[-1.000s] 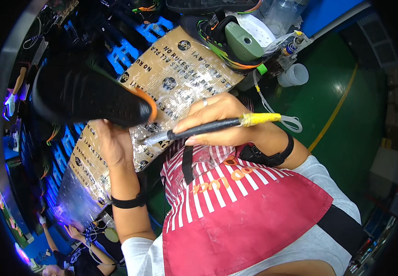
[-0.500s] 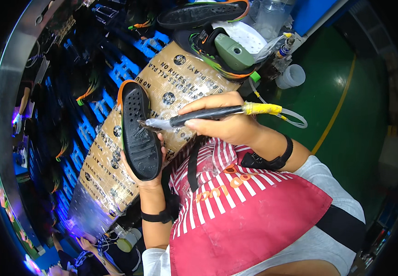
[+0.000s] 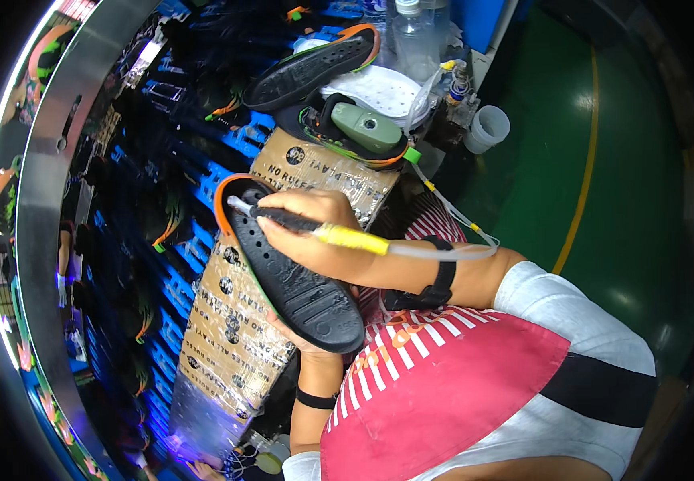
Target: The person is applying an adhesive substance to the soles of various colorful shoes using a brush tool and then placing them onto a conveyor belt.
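Note:
My left hand (image 3: 308,341) grips a black shoe sole (image 3: 295,272) with an orange edge from below, tread side up, its toe pointing away from me. My right hand (image 3: 315,232) holds a black pen-shaped tool (image 3: 291,220) with a yellow band and a clear tube trailing back over my wrist. The tool's metal tip touches the toe end of the sole. A black band sits on each wrist.
A cardboard sheet wrapped in tape (image 3: 234,329) lies under the sole on a blue rack (image 3: 170,280) with several dark soles. Farther away sit another sole (image 3: 311,68), a shoe on a green last (image 3: 363,128), a clear bottle (image 3: 415,40) and a white cup (image 3: 487,128).
The sole has turned and come closer to me, its toe now pointing away. My right hand has moved the tool's tip onto the toe end.

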A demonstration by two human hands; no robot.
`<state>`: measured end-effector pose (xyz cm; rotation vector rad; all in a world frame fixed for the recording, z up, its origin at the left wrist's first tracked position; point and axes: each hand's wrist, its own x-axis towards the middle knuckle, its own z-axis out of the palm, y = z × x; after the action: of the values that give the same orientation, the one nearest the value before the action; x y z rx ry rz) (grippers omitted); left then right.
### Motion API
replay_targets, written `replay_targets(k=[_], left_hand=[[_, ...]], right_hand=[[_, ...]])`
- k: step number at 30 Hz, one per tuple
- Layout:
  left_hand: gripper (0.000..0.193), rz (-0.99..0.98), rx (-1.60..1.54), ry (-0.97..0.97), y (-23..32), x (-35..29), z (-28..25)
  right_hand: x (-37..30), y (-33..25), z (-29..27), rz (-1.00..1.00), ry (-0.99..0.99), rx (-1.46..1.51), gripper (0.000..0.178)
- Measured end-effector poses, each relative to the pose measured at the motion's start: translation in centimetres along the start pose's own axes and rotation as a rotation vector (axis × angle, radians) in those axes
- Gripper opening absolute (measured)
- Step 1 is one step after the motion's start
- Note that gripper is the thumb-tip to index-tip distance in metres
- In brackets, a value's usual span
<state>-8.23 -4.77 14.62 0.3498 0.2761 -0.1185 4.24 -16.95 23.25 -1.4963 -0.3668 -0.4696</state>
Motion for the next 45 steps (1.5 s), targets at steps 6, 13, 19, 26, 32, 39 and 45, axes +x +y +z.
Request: replay_targets(k=[6, 13, 19, 26, 32, 39, 45], left_hand=[[0.087, 0.073, 0.059, -0.079, 0.0, 0.2, -2.8], [0.085, -0.298, -1.214, -0.269, 1.1, -0.1, -2.5], [0.081, 0.216, 0.146, -0.053, -0.2, 0.5, -1.6], [0.079, -0.118, -0.808, -0.365, 0.4, -0.1, -1.4], [0.084, 0.229, 0.126, -0.051, 0.3, 0.0, -1.2], [0.084, 0.167, -0.022, -0.388, 2.6, 1.0, 1.4], [0.088, 0.292, -0.278, -0.227, 2.4, 2.1, 4.9]], right_hand=[[-0.8, 0.7, 0.2, -0.146, -0.187, -0.021, 0.019], [-0.5, -0.3, -1.0, -0.123, -0.059, 0.015, 0.021], [-0.3, -0.3, -0.2, -0.343, -0.238, -0.224, 0.02], [-0.2, -1.2, -1.3, -0.239, -0.249, -0.134, 0.019], [-1.2, -1.9, -0.9, -0.378, -0.593, -0.213, 0.017], [-2.2, -2.3, -0.7, -0.035, -0.326, 0.105, 0.021], [-2.7, -2.8, -1.1, 0.065, -0.634, 0.476, 0.022]])
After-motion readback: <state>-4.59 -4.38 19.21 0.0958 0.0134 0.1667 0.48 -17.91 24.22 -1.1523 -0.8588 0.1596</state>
